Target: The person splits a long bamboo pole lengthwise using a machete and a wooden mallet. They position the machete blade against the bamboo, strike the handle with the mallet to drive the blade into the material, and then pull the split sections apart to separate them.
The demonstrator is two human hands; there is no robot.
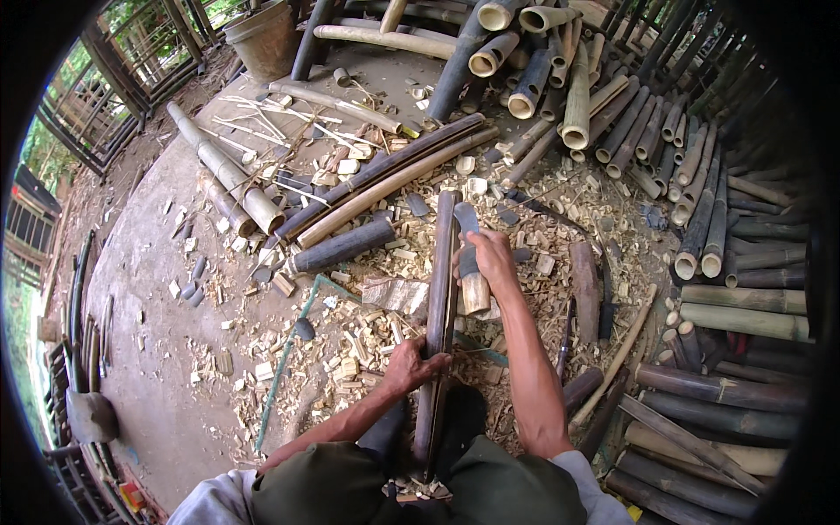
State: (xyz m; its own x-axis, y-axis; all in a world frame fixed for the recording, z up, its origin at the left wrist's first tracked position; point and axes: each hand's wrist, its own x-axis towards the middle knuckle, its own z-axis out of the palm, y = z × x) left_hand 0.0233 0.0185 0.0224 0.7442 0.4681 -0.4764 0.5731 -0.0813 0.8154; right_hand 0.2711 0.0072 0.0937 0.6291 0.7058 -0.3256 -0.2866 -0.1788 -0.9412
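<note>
A long dark bamboo pole [442, 262] stands between my knees, slanting away from me, with a lengthwise split along its right side. My left hand [411, 363] is closed round its lower part, thumb over the front. Beside the pole's upper end, my right hand [493, 260] grips a broad-bladed knife [467, 219], its grey blade pointing up and away. A pale, round-ended wooden piece [475, 295] shows just below that hand; I cannot tell whether it is the knife's handle. Dark green trousers [315, 486] cover my legs.
Pale wood chips [350, 350] litter the concrete floor [157, 350]. Bamboo poles [376, 188] lie ahead, with a short dark length [346, 245] nearer. Stacked bamboo [717, 385] fills the right side, and more cut poles [529, 87] lean at the back. A bucket [262, 44] stands far left.
</note>
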